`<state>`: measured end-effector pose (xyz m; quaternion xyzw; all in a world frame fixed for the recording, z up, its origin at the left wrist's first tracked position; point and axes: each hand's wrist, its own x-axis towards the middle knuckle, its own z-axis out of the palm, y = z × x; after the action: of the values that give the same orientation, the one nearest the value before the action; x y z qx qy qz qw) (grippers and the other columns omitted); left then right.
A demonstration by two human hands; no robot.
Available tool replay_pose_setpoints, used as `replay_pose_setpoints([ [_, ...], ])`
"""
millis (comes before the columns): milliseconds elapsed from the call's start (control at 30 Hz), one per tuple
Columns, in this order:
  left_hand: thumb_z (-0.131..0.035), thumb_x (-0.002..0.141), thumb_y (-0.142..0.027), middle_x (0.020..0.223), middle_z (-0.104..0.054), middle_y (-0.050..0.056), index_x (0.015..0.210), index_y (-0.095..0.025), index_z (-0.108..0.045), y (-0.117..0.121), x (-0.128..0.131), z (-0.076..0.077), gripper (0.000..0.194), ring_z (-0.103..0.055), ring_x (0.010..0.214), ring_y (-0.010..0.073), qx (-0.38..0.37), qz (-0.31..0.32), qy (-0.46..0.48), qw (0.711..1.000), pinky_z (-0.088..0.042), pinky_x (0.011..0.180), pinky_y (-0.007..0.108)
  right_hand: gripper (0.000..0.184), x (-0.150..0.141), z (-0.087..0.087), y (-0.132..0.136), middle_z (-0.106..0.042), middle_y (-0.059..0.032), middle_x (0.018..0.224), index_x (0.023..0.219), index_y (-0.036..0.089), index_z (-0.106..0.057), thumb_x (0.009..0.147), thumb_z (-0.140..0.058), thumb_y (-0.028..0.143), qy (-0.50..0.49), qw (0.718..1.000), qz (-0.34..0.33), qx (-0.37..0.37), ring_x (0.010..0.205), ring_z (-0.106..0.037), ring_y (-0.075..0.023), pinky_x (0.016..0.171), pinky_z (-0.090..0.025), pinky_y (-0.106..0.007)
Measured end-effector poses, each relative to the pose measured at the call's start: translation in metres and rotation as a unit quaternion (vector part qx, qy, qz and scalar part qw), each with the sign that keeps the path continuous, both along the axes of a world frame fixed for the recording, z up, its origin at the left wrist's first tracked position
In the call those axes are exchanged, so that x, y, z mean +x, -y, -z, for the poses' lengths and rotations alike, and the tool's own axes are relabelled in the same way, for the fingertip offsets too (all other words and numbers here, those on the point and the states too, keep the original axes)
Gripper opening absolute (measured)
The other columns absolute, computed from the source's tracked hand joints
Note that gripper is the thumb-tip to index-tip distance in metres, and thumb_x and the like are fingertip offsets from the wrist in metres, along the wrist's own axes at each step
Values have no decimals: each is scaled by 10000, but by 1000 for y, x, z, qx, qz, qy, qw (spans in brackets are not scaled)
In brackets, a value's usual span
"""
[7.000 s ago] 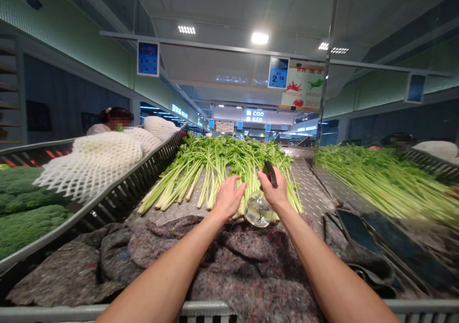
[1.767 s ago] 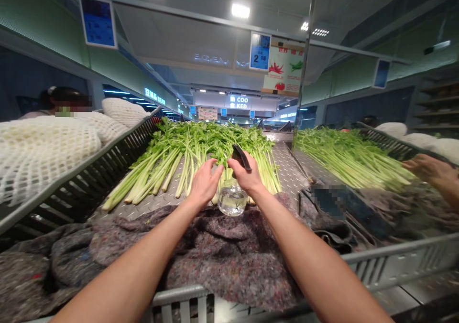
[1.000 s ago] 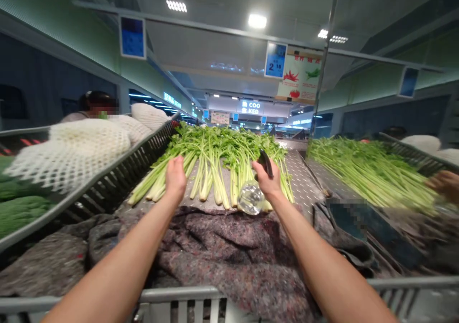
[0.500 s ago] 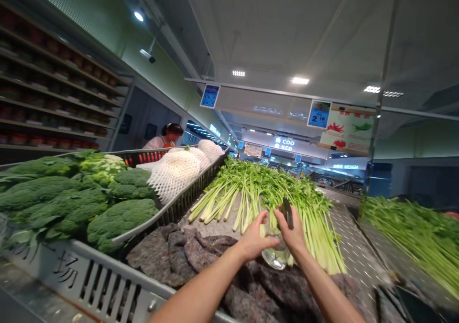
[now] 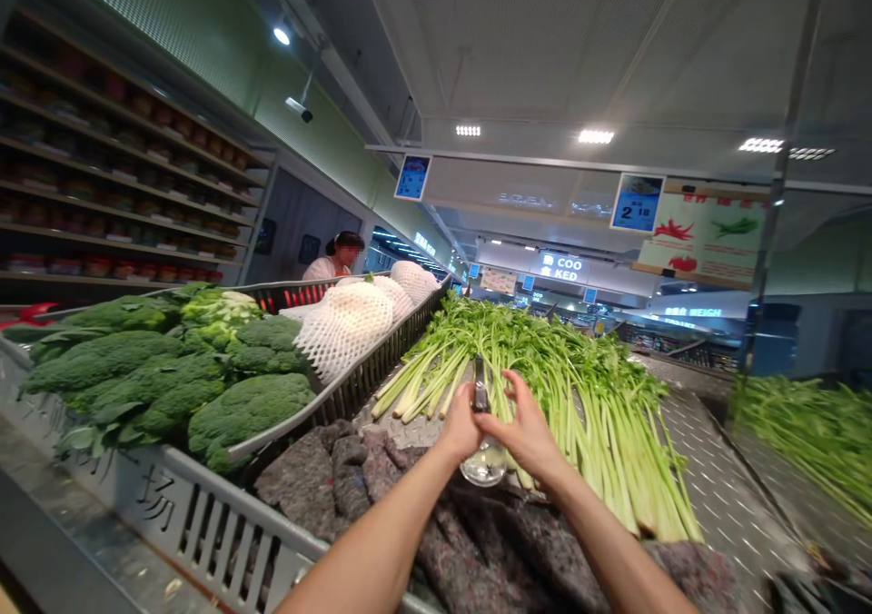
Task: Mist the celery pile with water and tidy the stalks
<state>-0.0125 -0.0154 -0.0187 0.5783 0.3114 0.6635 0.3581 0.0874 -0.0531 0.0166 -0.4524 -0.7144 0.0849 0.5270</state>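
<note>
My left hand (image 5: 460, 425) is closed around the upper part of a clear bottle (image 5: 483, 469) that has a dark top (image 5: 480, 385) like a spray head. The bottle's round, see-through base shows below my fingers. My right hand (image 5: 526, 425) is just to the right, with its fingers apart and its thumb reaching toward the bottle's neck. Whether that thumb touches the bottle I cannot tell. Behind both hands, bunches of celery (image 5: 579, 396) lie spread over a patterned metal shelf. A grey-brown felt cloth (image 5: 381, 478) lies below the hands.
At the left, a grey plastic crate (image 5: 224, 523) holds broccoli (image 5: 252, 410) and pale produce in white foam nets (image 5: 351, 319). A person (image 5: 341, 255) stands beyond it. A mirror (image 5: 790, 323) on the right reflects celery. Price signs (image 5: 638, 203) hang overhead.
The bottle has passed from my right hand to my left. My right hand has opened beside it. The view has shifted a little, so the surroundings sit farther right.
</note>
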Motion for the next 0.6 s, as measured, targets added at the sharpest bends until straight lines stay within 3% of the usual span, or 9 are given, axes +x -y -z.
replay_pose_setpoints([
  [67, -603, 504, -82, 869, -574, 14, 938, -163, -508, 0, -13, -7, 452, -546, 837, 169, 3, -31, 20, 999, -440, 740, 294, 686, 17, -9, 1, -413, -73, 1244, 1229, 222, -329, 617, -557, 429, 1, 1000, 16, -8, 1070, -451, -224, 869, -361, -357],
  [167, -582, 492, -98, 844, -557, -3, 881, -163, -486, 6, -25, -17, 406, -560, 734, 140, 20, -11, 53, 998, -442, 667, 268, 647, 58, -12, -9, -418, -87, 1252, 1211, 213, -358, 639, -514, 472, -12, 994, 109, 15, 1049, -472, -241, 824, -381, -360],
  [233, -581, 487, -109, 788, -555, -16, 844, -160, -489, 12, -24, -21, 372, -554, 676, 128, 22, -2, 38, 999, -433, 638, 260, 652, 89, -3, -21, -448, -111, 1221, 1200, 180, -373, 633, -501, 475, -59, 986, 157, 6, 992, -516, -238, 795, -396, -342],
  [333, -590, 496, -126, 712, -563, -22, 854, -153, -499, 21, -18, -21, 371, -554, 669, 137, 13, 6, -15, 1000, -424, 658, 270, 619, 126, 17, -39, -512, -140, 1149, 1128, 138, -455, 608, -506, 470, -91, 969, 220, -71, 940, -546, -255, 788, -397, -351],
  [433, -594, 536, -172, 706, -584, -7, 945, -151, -496, 25, -13, -18, 421, -562, 704, 156, 13, 12, -59, 998, -420, 685, 288, 568, 143, 26, -46, -549, -144, 1101, 1083, 123, -501, 618, -491, 449, -103, 959, 247, -92, 965, -534, -262, 814, -384, -360],
  [600, -592, 539, -171, 755, -606, 12, 994, -158, -494, 23, -10, -13, 466, -570, 749, 175, 39, 10, -128, 991, -419, 682, 287, 528, 143, 21, -42, -542, -142, 1123, 1088, 116, -506, 645, -475, 402, -69, 959, 261, -82, 878, -569, -240, 797, -391, -355],
])
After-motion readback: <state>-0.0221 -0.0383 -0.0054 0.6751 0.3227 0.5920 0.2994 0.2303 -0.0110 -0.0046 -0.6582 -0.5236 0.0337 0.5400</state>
